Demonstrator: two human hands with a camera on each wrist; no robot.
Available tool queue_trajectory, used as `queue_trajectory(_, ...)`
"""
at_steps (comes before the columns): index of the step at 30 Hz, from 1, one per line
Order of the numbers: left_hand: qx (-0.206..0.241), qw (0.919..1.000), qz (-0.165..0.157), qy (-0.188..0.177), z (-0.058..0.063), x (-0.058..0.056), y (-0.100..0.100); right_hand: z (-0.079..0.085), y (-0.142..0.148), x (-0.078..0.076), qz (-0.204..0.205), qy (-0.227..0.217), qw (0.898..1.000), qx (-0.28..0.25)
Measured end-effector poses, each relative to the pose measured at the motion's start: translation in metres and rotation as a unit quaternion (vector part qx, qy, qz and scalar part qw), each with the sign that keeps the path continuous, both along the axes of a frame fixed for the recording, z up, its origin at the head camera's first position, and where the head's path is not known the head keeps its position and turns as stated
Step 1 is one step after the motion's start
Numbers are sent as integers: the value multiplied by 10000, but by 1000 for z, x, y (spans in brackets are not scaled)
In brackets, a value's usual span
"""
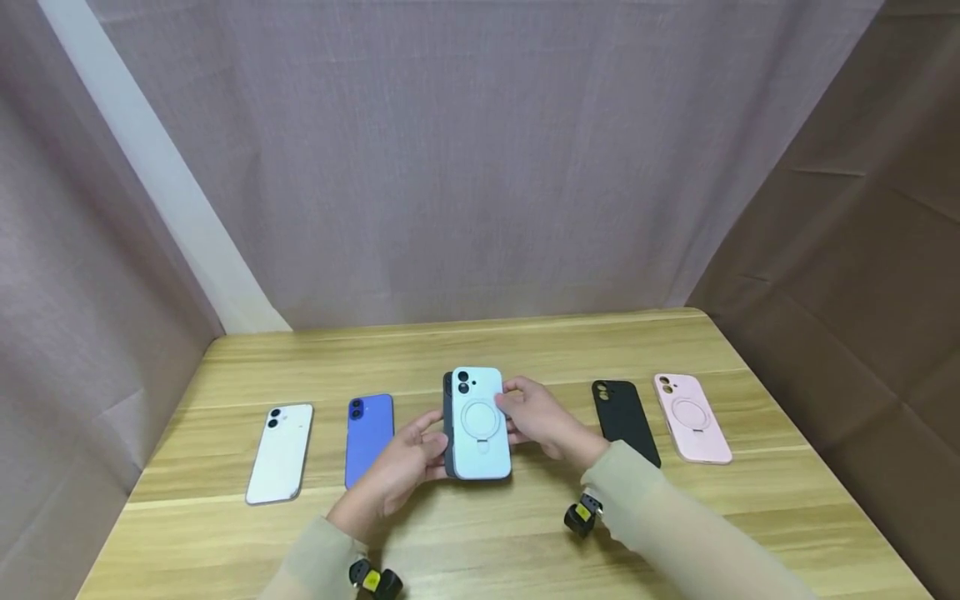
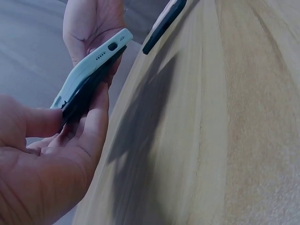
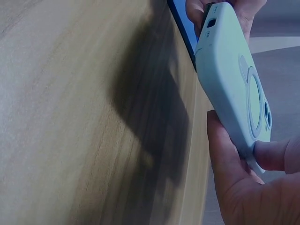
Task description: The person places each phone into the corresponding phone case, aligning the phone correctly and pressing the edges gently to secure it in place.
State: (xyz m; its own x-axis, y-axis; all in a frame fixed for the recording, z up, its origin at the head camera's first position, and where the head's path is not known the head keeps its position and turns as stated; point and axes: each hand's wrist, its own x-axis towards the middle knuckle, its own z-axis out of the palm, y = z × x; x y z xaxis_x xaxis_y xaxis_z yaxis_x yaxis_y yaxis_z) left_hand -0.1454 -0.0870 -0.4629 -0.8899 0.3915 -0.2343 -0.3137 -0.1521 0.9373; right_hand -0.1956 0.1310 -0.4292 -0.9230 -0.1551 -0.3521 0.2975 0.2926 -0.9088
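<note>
The light blue case (image 1: 480,423) sits over a dark phone (image 1: 448,425), and I hold the pair between both hands, lifted just above the middle of the wooden table (image 1: 480,533). From the head view the case faces up, its ring stand and camera cutout toward me. The dark phone's edge shows along the left side, so I judge the case is only partly seated. The left wrist view agrees: the dark body peeks out beneath the pale shell near the port end, and the 2 edges are not flush. What I judge is left is pressing the phone fully home on that side.

My left hand (image 1: 401,471) grips the left edge, thumb on the side and fingers curled underneath. My right hand (image 1: 543,421) clamps the right edge, with the thumb on the back of the case near the camera corner.

Moving outward, a blue phone (image 1: 369,437) lies face down just left of my left hand, and a white phone (image 1: 280,452) lies further left, apart from it. To the right, a black case (image 1: 625,421) lies near my right wrist, and a pink case (image 1: 692,417) with a ring stand lies just beside it. None of these 4 wears a partner yet, as far as I can see.

Nothing stands in the way of my hands. The nearest neighbours are the blue phone and the black case, close enough to be nudged if I set the pair down carelessly.
</note>
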Motion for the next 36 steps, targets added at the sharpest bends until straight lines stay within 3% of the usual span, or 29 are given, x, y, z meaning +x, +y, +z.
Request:
queue_trajectory(11, 145, 9999, -25, -79, -3, -1, 3, -3, 0, -1, 5, 14, 10000, 80)
queue_trajectory(26, -397, 9984, 296, 290, -7, -3, 12, -4, 0, 2, 12, 147, 9999, 16)
queue_trajectory(36, -411, 9979, 323, 372, -5, -2, 16, -3, 1, 2, -65, 153, 9997, 193)
